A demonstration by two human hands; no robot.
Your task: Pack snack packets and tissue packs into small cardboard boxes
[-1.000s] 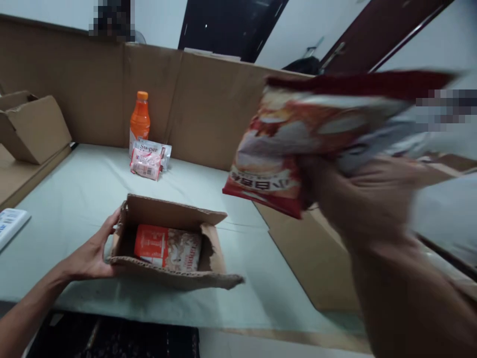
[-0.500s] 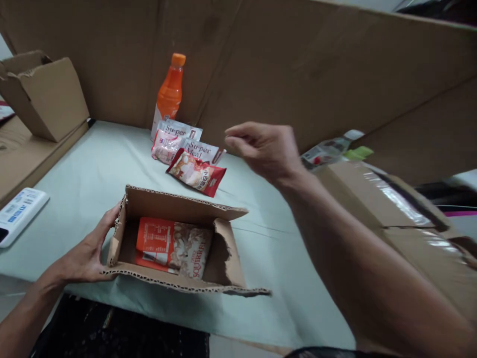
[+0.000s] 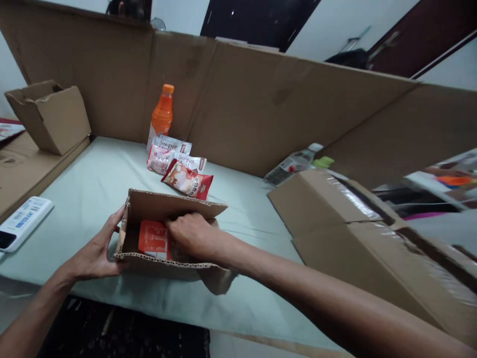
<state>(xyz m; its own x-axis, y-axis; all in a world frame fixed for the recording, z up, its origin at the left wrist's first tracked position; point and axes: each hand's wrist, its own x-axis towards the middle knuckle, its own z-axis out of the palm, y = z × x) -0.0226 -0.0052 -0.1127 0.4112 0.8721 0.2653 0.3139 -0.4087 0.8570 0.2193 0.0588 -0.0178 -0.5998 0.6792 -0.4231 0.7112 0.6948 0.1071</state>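
Note:
An open cardboard box (image 3: pixel 175 205) sits on the cloth near the table's front edge, its top flaps raised. My left hand (image 3: pixel 99 251) grips the box's left end, thumb at the near corner and fingers behind the far one. Inside lies a red and brown snack bag (image 3: pixel 152 238). My right hand (image 3: pixel 194 236) reaches into the box with curled fingers closed at the bag's right part, which it covers; the fingertips are partly hidden. Behind the box lie a red snack packet (image 3: pixel 188 180), a pink packet (image 3: pixel 160 159) and two "Super Meal" sachets (image 3: pixel 191 162).
An orange drink bottle (image 3: pixel 162 114) stands against the cardboard screen (image 3: pixel 253 109). To the left are a white power bank (image 3: pixel 26 223) and a small open carton (image 3: pixel 65 119). A clear bottle (image 3: pixel 292 166) leans behind the large cardboard box (image 3: pixel 316 204) on the right.
My right hand has come down from above the table into the box and onto the snack bag. My left hand still holds the box's end. The camera view has tilted up.

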